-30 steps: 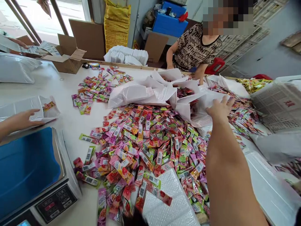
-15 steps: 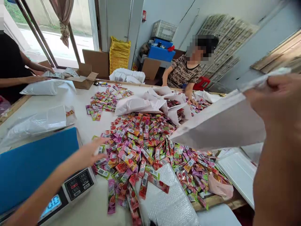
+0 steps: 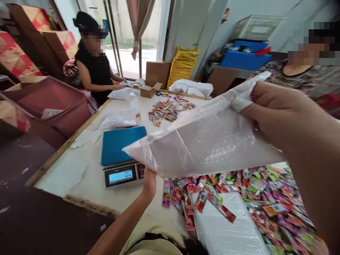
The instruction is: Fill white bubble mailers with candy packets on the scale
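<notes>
one white bag is hanging near centre, right hand gripping its two o'clock edge; left hand is sitting partly behind it, grip undeterminable. positioning is apparently underway, next move seemingly calling for clearing the scale, nine o'clock.

daylight: bright rear doorway | glare: white bag | edges: stretched, blurred
</notes>
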A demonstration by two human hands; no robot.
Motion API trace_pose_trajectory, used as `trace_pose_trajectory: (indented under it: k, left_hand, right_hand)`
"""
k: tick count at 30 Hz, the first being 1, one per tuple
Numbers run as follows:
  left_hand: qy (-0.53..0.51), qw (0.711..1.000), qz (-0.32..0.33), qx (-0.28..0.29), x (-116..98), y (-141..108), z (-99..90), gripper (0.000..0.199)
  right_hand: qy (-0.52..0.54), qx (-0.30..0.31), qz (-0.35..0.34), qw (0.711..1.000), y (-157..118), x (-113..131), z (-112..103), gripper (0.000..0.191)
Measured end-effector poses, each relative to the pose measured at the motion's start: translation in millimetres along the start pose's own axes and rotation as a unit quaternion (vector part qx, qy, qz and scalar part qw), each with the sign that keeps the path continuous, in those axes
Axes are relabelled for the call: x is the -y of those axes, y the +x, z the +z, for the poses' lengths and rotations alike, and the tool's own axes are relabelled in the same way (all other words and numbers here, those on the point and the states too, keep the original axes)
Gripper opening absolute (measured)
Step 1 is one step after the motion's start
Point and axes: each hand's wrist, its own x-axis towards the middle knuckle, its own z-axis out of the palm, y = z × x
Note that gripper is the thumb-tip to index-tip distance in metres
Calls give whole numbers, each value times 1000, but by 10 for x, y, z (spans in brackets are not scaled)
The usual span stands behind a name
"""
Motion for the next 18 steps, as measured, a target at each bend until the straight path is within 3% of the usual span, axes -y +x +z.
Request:
trace_pose_trajectory:
  k: [3, 6, 9, 11, 13, 15, 18]
  left_hand:
    - [-16, 985, 15, -173, -257, 128, -511, 69]
    - [61, 950, 1, -306, -616, 308, -1203, 64]
    - [219, 914, 36, -339, -906, 498, -1865, 53]
    - [302, 893, 42, -330, -994, 613, -2177, 46]
    - [347, 879, 32, -325, -1010, 703, -2363, 38]
    - [364, 873, 14, -325, -1010, 743, -2443, 30]
    - [392, 851, 38, -348, -1124, 648, -2423, 37]
  right_hand:
    - [135, 140, 32, 980, 120, 26, 440, 43]
    - [241, 202, 71, 947, 194, -111, 926, 53]
    - [309, 194, 127, 922, 188, -377, 1498, 55]
    - [330, 174, 167, 913, 158, -579, 1868, 51]
    - [327, 167, 205, 907, 126, -773, 2139, 47]
    - [314, 181, 236, 902, 101, -954, 2238, 46]
    - [298, 208, 248, 898, 82, -1213, 2031, 50]
